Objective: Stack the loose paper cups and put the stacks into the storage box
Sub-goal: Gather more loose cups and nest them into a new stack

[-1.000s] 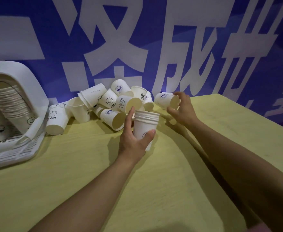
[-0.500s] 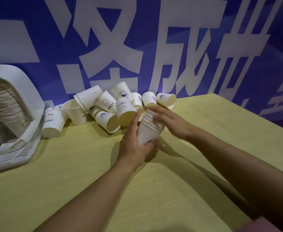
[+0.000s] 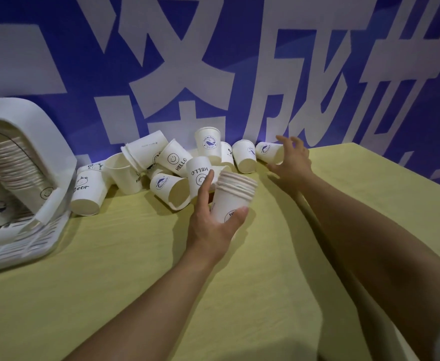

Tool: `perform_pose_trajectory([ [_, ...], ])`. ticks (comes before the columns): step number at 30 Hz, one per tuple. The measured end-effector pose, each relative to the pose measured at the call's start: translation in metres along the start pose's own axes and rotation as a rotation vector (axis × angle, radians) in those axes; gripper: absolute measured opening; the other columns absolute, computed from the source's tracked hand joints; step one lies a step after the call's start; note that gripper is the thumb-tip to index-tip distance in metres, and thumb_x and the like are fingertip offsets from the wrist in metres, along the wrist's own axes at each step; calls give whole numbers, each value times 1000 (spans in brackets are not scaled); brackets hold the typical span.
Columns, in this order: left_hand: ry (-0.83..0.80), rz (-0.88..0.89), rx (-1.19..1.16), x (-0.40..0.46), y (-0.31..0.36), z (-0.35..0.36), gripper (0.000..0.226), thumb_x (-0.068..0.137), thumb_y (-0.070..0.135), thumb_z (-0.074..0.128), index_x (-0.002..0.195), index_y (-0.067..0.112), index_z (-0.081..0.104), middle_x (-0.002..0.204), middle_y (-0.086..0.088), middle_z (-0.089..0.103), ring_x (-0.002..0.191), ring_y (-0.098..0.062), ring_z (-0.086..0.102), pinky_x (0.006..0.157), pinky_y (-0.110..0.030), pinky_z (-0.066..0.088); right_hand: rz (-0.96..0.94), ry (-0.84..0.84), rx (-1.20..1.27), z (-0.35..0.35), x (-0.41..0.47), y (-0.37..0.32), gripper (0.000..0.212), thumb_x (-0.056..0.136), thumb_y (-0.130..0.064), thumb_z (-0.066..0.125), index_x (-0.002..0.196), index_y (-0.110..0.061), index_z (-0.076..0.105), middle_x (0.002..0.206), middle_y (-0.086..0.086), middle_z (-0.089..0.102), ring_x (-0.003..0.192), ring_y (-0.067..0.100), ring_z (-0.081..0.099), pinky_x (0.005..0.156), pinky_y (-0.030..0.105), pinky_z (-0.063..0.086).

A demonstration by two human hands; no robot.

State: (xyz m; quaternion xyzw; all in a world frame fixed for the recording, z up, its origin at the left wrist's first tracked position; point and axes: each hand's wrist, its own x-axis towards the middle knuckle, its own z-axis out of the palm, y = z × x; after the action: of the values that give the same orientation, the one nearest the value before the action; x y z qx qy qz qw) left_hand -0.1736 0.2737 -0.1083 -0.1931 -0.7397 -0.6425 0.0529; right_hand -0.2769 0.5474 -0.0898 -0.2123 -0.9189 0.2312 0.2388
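Right hand going back for another cup
Right hand [image 3: 290, 158], off the stack [image 3: 233, 198] now, is reaching wide-fingered around a fallen cup [image 3: 269, 151]; left hand [image 3: 213, 222] is gripping the stack beside the pile; box [image 3: 31, 162] sitting far left.

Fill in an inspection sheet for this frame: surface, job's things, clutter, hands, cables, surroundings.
Surface: yellow-green table.
Job's things: pile of loose cups against the wall; stack of cups in the left hand; storage box at left with nested cups inside.
Clutter: nothing seen.
Hands: left hand grips the stack; right hand, fingers spread, at the rightmost cup.
Cables: nothing seen.
Surroundings: blue banner with large white characters.
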Motion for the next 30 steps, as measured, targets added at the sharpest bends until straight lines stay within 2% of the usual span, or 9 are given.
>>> perform_pose_trajectory([
  [4,15,-4,-6,4,-6,0,88,63,61,73,141,65,30,138,15,56,116,-5,60,96,-35,54,54,-26,80,7,18,6,81,77,-28,84,143,-37,37,151,2,33,131,30,45,108,51,44],
  [7,18,-1,-10,4,-6,0,90,63,62,73,143,61,32,136,18,55,111,5,59,89,-24,52,54,-24,162,6,19,9,75,79,-21,82,142,-29,41,142,4,42,122,28,53,103,45,49],
  [9,23,0,-9,4,-4,0,88,62,63,73,140,64,32,136,19,55,110,8,58,88,-21,50,75,23,281,-1,15,9,71,81,-19,80,141,-26,42,138,4,45,121,26,53,99,40,51],
  [13,3,-16,-11,2,1,1,81,62,61,74,126,80,29,129,20,58,109,0,62,94,-34,55,-23,158,552,-36,-4,2,62,87,-30,70,141,-28,41,136,-4,47,121,20,52,98,37,52],
  [17,-5,-3,8,-1,4,1,83,61,61,75,127,80,28,132,15,57,112,-4,61,95,-37,55,-111,-70,836,-81,-44,-34,47,95,-22,57,140,-30,44,133,-3,47,116,21,55,95,40,56],
  [22,-42,15,35,-3,6,2,88,64,54,78,131,78,26,132,7,58,115,-10,61,96,-41,54,-270,-383,716,-96,-90,-62,42,97,-24,53,138,-29,51,124,-14,52,113,17,55,96,40,55],
  [24,-62,24,49,-3,6,3,90,68,48,80,132,78,25,130,5,58,113,-11,61,95,-39,55,-291,-498,629,-88,-103,-69,39,97,-36,50,136,-31,54,127,-14,55,115,9,55,97,35,52],
  [27,-60,20,47,-2,4,2,89,70,48,79,133,77,24,133,5,56,114,-12,60,94,-36,55,-328,-687,557,-72,-117,-76,55,92,-67,37,134,-38,56,137,-15,55,123,0,51,103,28,41],
  [30,-45,6,16,-1,3,1,85,72,50,75,138,72,26,140,9,54,118,-7,58,95,-33,54,-305,-643,595,-63,-107,-86,60,94,-71,23,125,-37,62,132,-15,59,121,3,53,95,24,42],
])
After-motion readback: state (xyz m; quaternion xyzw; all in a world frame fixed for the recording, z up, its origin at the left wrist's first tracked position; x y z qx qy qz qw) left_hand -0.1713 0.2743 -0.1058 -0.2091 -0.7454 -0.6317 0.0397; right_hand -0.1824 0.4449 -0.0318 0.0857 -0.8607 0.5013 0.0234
